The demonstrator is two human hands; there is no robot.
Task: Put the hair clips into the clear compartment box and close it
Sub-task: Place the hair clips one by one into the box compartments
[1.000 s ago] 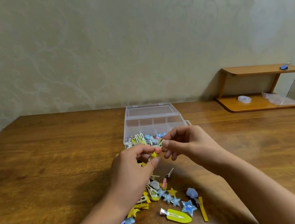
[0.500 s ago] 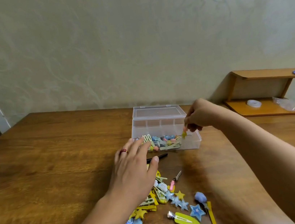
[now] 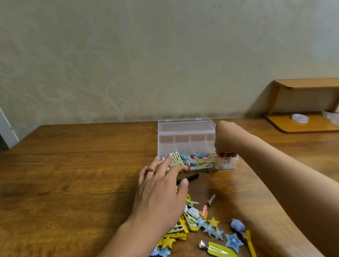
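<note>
Right hand (image 3: 223, 140), fingers curled downward, dips into the right end of the front row of the clear box (image 3: 197, 144); whether a clip is between its fingertips cannot be told, since the hand itself hides them. Left hand (image 3: 161, 186) lies flat with straight fingers, its tips touching the box's front-left corner and its palm over the far edge of the loose pile of clips (image 3: 202, 226). That pile sits on the table (image 3: 63, 186) on the near side of the box, towards the person, so it lies directly under and behind the left hand and well apart from the right. A black clip (image 3: 189, 177) lies between box and pile, just beside the left thumb, its long axis running parallel to the box's front wall. The lid (image 3: 185, 124) stands open behind the box. Judged from this, the left hand is the nearer one for the next pick-up, and many clips remain outside.
</note>
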